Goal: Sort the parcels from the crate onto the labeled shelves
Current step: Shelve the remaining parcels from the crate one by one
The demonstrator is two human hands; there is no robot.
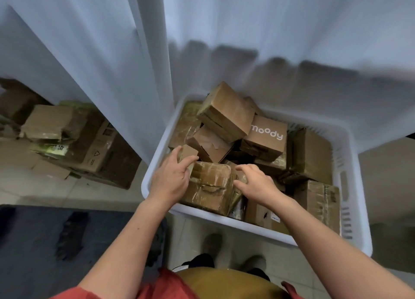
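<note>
White curtain behind white plastic crate | left hand grips small brown cardboard box | right hand clutches taped brown parcel | risk: lifting either topples crate's leaning pile

White curtain hangs over pale tiled floor; dark mat lies left.

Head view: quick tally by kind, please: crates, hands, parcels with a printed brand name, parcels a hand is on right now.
Crates, the white crate: 1
Hands, left hand and right hand: 2
Brand-printed, the moody parcel: 1
Parcels a hand is on, small box and taped box: 2
Total: 6
</note>
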